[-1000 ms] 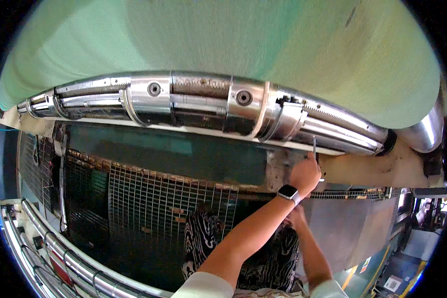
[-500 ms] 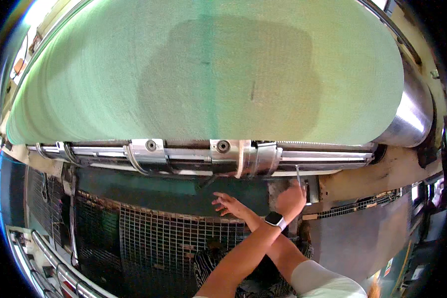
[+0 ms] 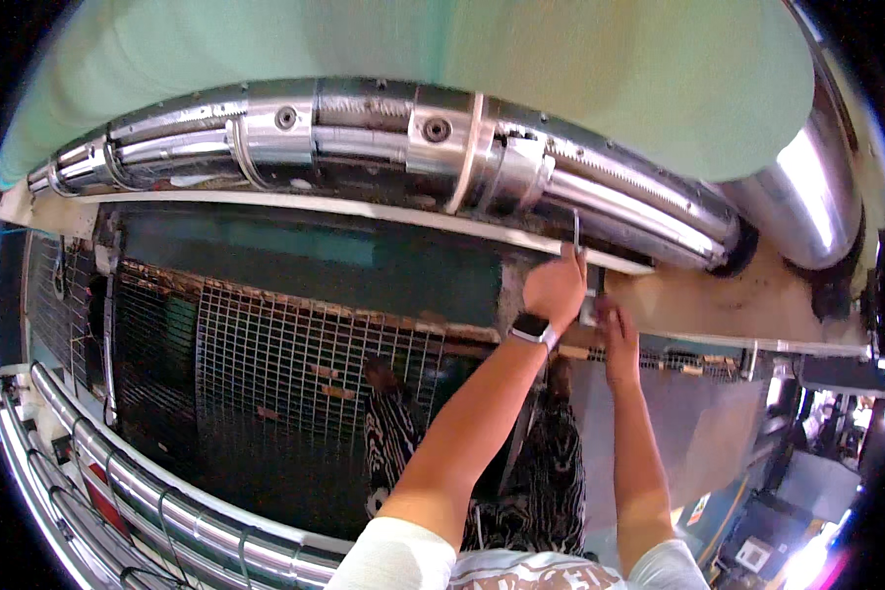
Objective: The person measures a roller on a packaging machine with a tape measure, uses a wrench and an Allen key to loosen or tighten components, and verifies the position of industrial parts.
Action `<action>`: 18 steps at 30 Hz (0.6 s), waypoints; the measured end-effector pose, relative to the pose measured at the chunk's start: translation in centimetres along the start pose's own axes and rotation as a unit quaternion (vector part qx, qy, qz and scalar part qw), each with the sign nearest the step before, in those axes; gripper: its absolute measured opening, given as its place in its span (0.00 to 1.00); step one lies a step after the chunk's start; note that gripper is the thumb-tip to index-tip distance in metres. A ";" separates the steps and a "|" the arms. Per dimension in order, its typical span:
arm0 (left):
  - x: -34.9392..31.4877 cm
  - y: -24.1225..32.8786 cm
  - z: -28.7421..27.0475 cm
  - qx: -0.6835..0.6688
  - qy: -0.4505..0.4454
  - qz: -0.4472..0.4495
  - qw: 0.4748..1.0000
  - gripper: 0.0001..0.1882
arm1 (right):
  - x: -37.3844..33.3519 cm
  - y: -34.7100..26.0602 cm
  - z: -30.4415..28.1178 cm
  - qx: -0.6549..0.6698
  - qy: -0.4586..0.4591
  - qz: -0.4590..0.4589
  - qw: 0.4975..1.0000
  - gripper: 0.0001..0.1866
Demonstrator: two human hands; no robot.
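Observation:
My left hand (image 3: 556, 290), with a watch on its wrist, is closed around a thin metal rod (image 3: 577, 231). The rod points up from my fingers toward the dark roller bar, in front of a pale rail (image 3: 442, 221). Close beside it on the right is my right hand (image 3: 616, 339), its fingers smeared by motion near a small pale piece (image 3: 589, 310); whether they grip it is unclear. Beyond my hands, the bar carries clamp blocks, one (image 3: 438, 130) with a round bolt socket, and a toothed rack (image 3: 619, 167).
A large roll of green fabric (image 3: 600, 69) curves over the bar, with a shiny metal cylinder (image 3: 806, 197) at its right end. Below lie a metal grating (image 3: 285, 349) and a grey plate (image 3: 698, 413). Metal rails (image 3: 197, 531) run along the lower left.
My right hand has swung from the left, where its fingers were spread, to beside my left hand, uncrossing my arms. My left hand keeps the rod. The view has tilted and shows more of the bar.

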State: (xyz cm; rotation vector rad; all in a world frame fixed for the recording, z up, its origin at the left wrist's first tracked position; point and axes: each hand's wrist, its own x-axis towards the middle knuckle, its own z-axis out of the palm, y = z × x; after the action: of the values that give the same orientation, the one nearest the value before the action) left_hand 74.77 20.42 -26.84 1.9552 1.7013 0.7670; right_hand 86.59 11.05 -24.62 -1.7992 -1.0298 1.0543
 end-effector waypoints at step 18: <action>1.0 -1.9 -0.9 -0.196 -0.196 0.009 0.961 0.30 | 3.2 1.3 2.7 -0.117 0.053 -0.065 0.990 0.10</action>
State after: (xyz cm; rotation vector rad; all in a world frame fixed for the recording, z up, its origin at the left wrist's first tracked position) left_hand 72.82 21.68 -27.28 1.7086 1.1962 0.6137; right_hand 85.50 14.14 -27.58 -1.9218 -1.2267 0.7768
